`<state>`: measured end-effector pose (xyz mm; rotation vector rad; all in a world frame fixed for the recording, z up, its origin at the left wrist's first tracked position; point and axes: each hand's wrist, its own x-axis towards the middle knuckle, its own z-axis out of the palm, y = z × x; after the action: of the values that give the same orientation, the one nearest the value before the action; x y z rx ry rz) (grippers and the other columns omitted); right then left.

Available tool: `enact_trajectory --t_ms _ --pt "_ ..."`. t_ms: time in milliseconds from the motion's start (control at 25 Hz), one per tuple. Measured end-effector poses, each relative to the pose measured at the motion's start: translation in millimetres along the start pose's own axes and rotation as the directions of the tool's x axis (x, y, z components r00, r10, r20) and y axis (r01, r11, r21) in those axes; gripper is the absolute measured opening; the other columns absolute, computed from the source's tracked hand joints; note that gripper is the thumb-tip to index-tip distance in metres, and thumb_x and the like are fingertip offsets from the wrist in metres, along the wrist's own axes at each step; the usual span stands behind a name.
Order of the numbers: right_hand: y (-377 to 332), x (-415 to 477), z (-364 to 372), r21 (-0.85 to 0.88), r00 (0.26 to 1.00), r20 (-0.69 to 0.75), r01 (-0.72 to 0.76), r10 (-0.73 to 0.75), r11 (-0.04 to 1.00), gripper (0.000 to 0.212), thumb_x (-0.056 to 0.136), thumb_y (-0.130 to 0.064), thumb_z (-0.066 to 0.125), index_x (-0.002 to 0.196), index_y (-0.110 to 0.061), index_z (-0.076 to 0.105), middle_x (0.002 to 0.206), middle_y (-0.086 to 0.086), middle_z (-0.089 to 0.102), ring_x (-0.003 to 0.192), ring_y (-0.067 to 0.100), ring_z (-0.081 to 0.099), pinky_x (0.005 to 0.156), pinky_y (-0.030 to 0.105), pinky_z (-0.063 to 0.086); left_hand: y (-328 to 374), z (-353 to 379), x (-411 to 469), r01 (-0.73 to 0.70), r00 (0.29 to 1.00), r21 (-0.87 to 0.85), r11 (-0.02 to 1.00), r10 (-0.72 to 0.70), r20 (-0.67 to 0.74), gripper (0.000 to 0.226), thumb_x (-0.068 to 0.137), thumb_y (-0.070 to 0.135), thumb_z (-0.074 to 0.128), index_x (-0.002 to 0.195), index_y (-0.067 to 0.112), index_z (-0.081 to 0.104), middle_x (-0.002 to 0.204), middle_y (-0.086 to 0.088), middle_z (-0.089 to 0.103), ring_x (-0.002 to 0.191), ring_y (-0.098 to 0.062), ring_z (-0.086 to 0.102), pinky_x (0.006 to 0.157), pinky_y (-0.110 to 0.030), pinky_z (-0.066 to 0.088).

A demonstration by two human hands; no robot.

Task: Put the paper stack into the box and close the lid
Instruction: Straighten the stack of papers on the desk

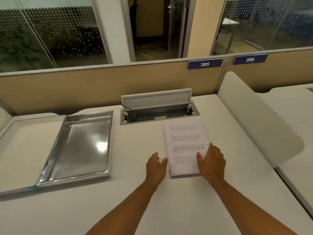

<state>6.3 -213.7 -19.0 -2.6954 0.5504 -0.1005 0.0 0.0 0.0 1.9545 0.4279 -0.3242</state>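
Head view: paper stack (183, 146) lies flat on counter (135, 209), well right of open metal box (55, 158); glass lid (25, 150) swung out to box's left. Left hand (156, 165) open at stack's left edge, right hand (211, 161) open, resting on near right corner; nothing gripped. Risks: a grip only at the near end may let sheets fan or sag; stack may catch the box rim.

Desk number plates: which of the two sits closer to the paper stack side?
The plate reading 385, on the partition almost straight behind the paper stack. The plate reading 386 sits further right, past the partition post, over the neighbouring desk.
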Motion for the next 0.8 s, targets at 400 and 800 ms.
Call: enact_trajectory --t_ms 400,800 --pt "27 54 -8 0.092 0.904 0.318 -0.33 0.286 0.939 0.064 0.099 -0.058 0.057 0.13 -0.003 0.06 0.132 0.023 0.063 0.122 0.044 0.061 0.103 0.054 0.054 8 50 35 0.105 0.991 0.028 0.994 -0.102 -0.083 0.01 0.091 0.018 0.077 0.088 0.013 0.069 0.112 -0.015 0.079 0.071 -0.009 0.061 0.057 -0.016 0.045" --pt "31 80 -12 0.26 0.842 0.405 -0.479 0.356 0.838 0.064 0.089 -0.057 0.073 0.122 -0.002 0.065 0.124 0.019 0.072 0.113 0.041 0.069 0.102 0.055 0.056 10 57 37 0.005 0.997 0.159 0.987 0.007 -0.074 0.033 0.088 0.015 0.081 0.12 0.005 0.078 0.122 -0.008 0.08 0.109 -0.025 0.076 0.095 -0.033 0.06"
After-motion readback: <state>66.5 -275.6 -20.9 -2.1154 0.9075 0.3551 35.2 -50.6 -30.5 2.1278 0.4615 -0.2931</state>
